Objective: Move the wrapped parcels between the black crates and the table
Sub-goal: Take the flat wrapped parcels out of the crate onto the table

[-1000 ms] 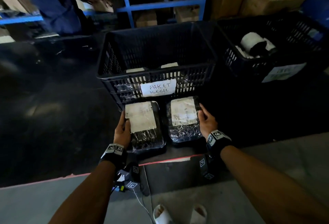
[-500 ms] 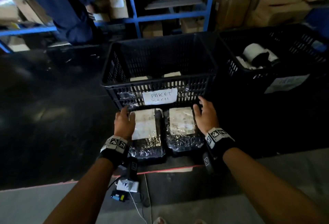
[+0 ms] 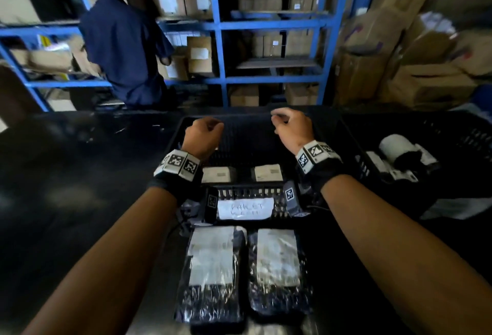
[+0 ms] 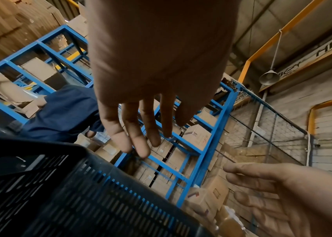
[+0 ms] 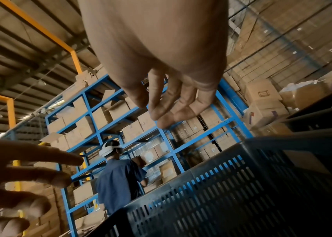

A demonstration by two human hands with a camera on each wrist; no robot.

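Head view shows both hands raised above the near black crate, holding nothing. The left hand hangs over the crate's left side with its fingers drooping loosely downward; the left wrist view shows those fingers relaxed and slightly spread, with only air between them. The right hand hovers over the crate's right side, its fingers loosely bent, and the right wrist view shows the fingertips close together yet gripping nothing. Neither hand touches the crate.

Two wrapped parcels lie side by side on the dark table, just in front of the crate: the left parcel and the right parcel, each in shiny dark wrap with a pale label on top. They sit nearly touching one another. Inside the crate, two more parcels show their white labels near the front wall, one on the left and one on the right. A white paper sign with blurred handwriting is stuck to the crate's front wall.

A second black crate stands just to the right and holds a white roll. Beyond the table, blue shelving carries cardboard boxes, and another person in a dark blue shirt stands at it.
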